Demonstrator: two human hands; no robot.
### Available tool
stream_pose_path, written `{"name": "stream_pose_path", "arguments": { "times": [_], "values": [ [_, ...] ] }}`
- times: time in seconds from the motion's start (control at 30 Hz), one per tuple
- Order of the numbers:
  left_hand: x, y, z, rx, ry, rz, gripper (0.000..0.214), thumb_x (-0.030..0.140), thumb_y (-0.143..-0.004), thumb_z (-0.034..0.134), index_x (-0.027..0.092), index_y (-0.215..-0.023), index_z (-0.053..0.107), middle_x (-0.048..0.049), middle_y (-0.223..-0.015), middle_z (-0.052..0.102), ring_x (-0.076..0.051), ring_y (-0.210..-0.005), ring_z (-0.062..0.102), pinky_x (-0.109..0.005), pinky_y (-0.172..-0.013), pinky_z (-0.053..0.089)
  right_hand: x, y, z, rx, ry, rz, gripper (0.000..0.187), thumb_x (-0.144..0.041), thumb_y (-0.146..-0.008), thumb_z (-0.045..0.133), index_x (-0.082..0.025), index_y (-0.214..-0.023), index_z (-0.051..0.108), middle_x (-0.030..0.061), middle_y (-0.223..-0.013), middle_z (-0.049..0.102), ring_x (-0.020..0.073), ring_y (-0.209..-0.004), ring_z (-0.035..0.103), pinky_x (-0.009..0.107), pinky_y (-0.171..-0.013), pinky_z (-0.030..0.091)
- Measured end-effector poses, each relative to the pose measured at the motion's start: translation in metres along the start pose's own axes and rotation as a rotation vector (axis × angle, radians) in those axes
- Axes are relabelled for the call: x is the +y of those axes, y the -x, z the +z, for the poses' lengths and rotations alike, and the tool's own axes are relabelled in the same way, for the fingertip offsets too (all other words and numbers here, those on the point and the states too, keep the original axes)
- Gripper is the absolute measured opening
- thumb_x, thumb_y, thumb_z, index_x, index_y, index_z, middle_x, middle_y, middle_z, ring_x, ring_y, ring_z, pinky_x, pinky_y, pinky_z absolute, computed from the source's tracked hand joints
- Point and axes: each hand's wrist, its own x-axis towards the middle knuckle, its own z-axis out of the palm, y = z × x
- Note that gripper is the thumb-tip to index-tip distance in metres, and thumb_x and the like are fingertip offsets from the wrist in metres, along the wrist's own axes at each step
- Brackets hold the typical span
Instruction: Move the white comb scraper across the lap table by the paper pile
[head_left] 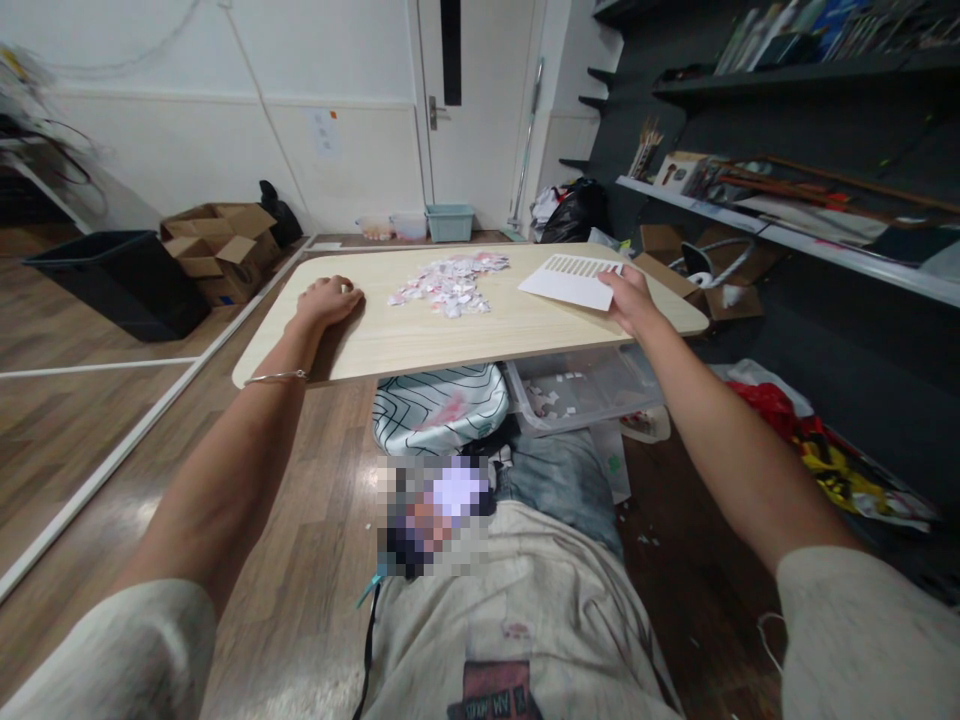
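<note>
My right hand (630, 296) grips a stiff white card (568, 285) by its right edge. A row of slot-like openings runs along the card's far side, and the card is tilted over the right part of the light wooden tabletop (360, 345). My left hand (330, 300) rests on the left part of the tabletop, fingers loosely bent, holding nothing that I can see. Between the hands, towards the far edge, lies a loose pile of small white and pinkish paper pieces (450, 285).
Below the table's near edge are a patterned fabric basket (442, 445) and a clear plastic bin (592, 408) with scattered paper bits. A black bin (124, 285) and cardboard boxes (217, 245) stand left. Dark shelves (810, 85) line the right wall. A blurred-out screen lies near my lap.
</note>
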Motion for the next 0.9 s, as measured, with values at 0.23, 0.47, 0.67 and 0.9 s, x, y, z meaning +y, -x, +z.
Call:
{"name": "stream_pose_path", "arguments": {
  "times": [0.23, 0.47, 0.67, 0.9],
  "values": [
    [-0.005, -0.002, 0.006, 0.049, -0.017, 0.037, 0.073, 0.057, -0.107, 0.059, 0.020, -0.167, 0.075, -0.0256, -0.173, 0.069, -0.050, -0.164, 0.062, -0.063, -0.137, 0.052, 0.009, -0.007, -0.003, 0.030, -0.050, 0.043, 0.038, -0.020, -0.080, 0.089, -0.029, -0.105, 0.061, 0.0005, -0.108, 0.083, 0.0258, -0.110, 0.084, 0.047, -0.104, 0.077],
    [0.000, 0.012, 0.006, 0.035, -0.062, 0.083, 0.071, 0.047, -0.115, 0.040, 0.013, -0.167, 0.074, -0.0279, -0.175, 0.069, -0.045, -0.163, 0.064, -0.057, -0.137, 0.050, 0.001, 0.004, -0.001, 0.031, -0.064, 0.086, 0.027, -0.012, -0.083, 0.085, -0.027, -0.100, 0.070, 0.0008, -0.097, 0.087, 0.0231, -0.094, 0.088, 0.038, -0.094, 0.077],
    [0.001, 0.016, 0.004, 0.022, -0.067, 0.076, 0.069, 0.048, -0.116, 0.040, 0.016, -0.168, 0.074, -0.0271, -0.178, 0.067, -0.043, -0.164, 0.064, -0.055, -0.137, 0.051, -0.005, 0.015, -0.002, -0.091, -0.017, 0.056, 0.029, -0.021, -0.080, 0.098, -0.026, -0.095, 0.074, 0.0024, -0.088, 0.088, 0.0241, -0.083, 0.086, 0.036, -0.084, 0.075],
    [-0.003, 0.012, 0.008, 0.064, -0.022, 0.081, 0.062, 0.049, -0.113, 0.047, 0.021, -0.156, 0.081, -0.0238, -0.170, 0.074, -0.043, -0.158, 0.068, -0.055, -0.134, 0.053, -0.008, 0.021, -0.006, -0.239, -0.005, 0.006, 0.060, -0.053, -0.068, 0.116, -0.027, -0.106, 0.078, 0.0037, -0.090, 0.090, 0.0295, -0.085, 0.089, 0.045, -0.088, 0.077]
  ]
}}
